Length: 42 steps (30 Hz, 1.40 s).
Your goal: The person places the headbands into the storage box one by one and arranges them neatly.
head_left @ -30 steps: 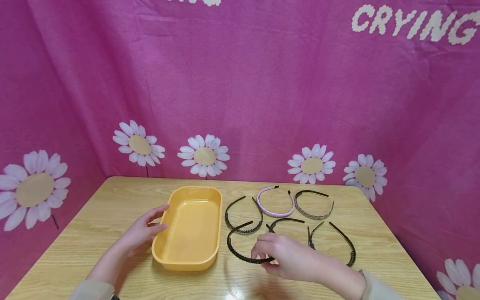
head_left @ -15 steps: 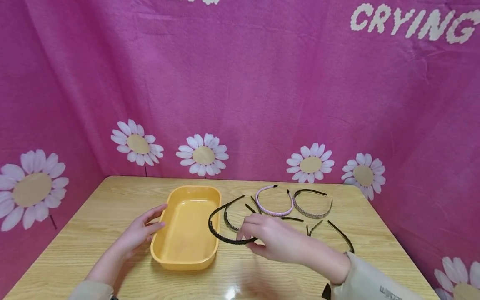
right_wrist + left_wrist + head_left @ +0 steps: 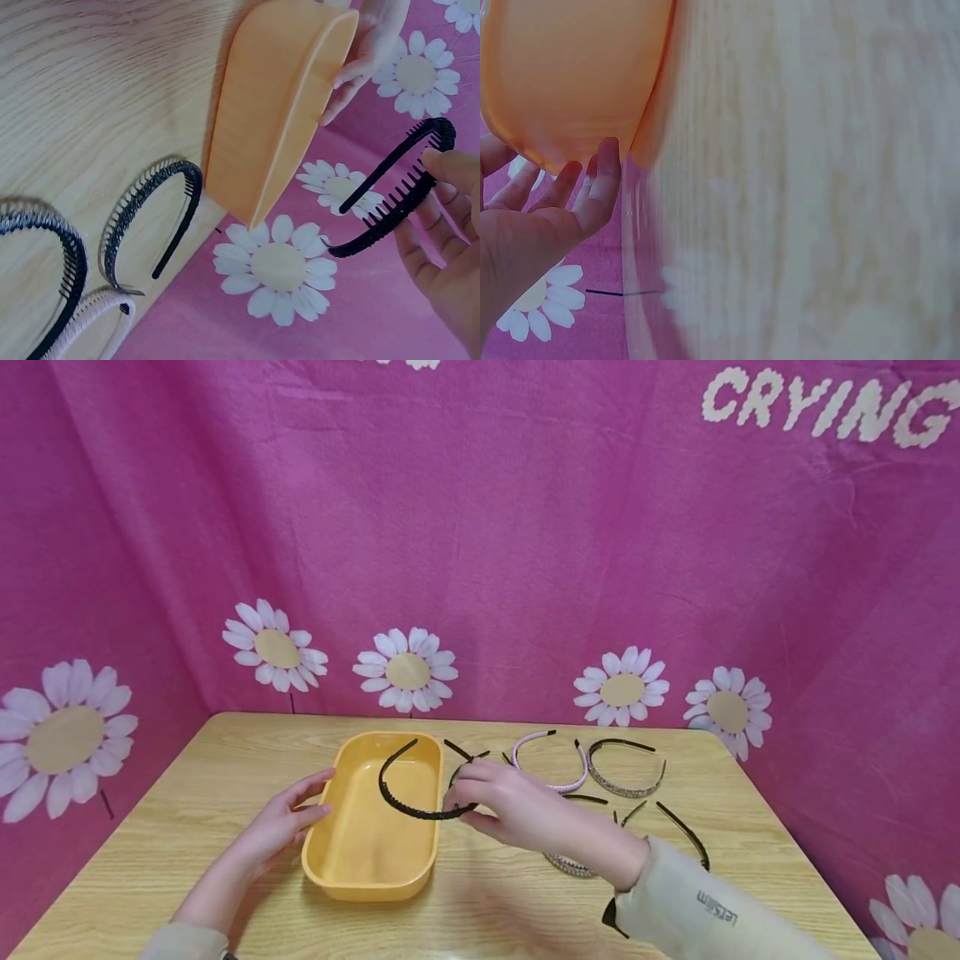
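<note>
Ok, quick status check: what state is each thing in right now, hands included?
black toothed headband: held in the air over the tray
right hand: pinches that headband
yellow tray: upright on the table, nothing lying in it
left hand: fingers straight, touching the tray's left wall
pink headband: flat on the table
rhinestone headband: flat on the table

Open above the yellow tray (image 3: 339,858); blocked at its left rim by the left hand (image 3: 279,827), crowded rightward by scattered headbands (image 3: 626,772).
</note>
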Motion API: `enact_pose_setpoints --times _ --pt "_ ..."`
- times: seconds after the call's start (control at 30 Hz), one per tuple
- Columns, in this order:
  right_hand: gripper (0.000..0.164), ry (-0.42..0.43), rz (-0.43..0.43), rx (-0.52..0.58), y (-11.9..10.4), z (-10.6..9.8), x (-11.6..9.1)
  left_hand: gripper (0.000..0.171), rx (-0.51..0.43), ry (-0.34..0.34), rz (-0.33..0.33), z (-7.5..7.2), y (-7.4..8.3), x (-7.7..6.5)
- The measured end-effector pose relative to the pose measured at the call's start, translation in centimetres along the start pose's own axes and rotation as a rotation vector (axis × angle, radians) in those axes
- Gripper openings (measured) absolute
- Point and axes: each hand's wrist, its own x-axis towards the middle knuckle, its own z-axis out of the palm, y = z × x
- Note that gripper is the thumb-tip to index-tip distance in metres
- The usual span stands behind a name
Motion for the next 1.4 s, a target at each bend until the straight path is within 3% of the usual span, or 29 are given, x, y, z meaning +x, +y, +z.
enact_pose_setpoints --times 0.33,0.77,1.17,1.4 --pt "0.02 0.081 -0.111 -0.026 1.3 2.9 1.4 0.059 -0.028 -0.006 0.0 0.0 0.0 0.1" --pt "0.02 0.024 -0.033 -0.002 2.6 7.1 1.4 0.059 -0.038 -0.034 0.026 0.0 -0.1 0.2" --pt "0.02 -0.117 0.015 0.004 3.4 8.8 2.4 0.059 -0.03 -0.013 0.008 -0.1 -0.1 0.3" --pt "0.02 -0.229 -0.02 0.016 4.0 9.9 3.5 0.059 -0.022 -0.016 0.002 -0.1 -0.1 0.3"
